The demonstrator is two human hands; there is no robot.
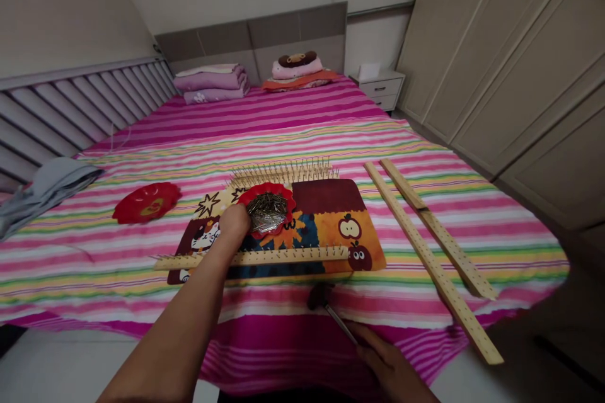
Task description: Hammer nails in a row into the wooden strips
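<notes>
My left hand [235, 221] is curled at the left rim of a red scalloped bowl [289, 204] full of metal nails [268, 211]. Its fingertips are hidden, so what they hold does not show. Below my left forearm runs a wooden strip [288, 256] with nails standing along it. My right hand [390, 359] is wrapped around the handle of a hammer [340, 322], whose dark head lies low over the bed's near edge. Behind the bowl are wooden strips [283, 173] with rows of upright nails. A patterned mat [331, 196] lies under the bowl and the near strip.
Two wooden strips with rows of holes [432, 258] lie to the right on the striped bed sheet [302, 138]. A second red dish [146, 203] and grey cloth [51, 182] are on the left. Folded bedding [212, 83] sits by the headboard; wardrobes [510, 63] stand on the right.
</notes>
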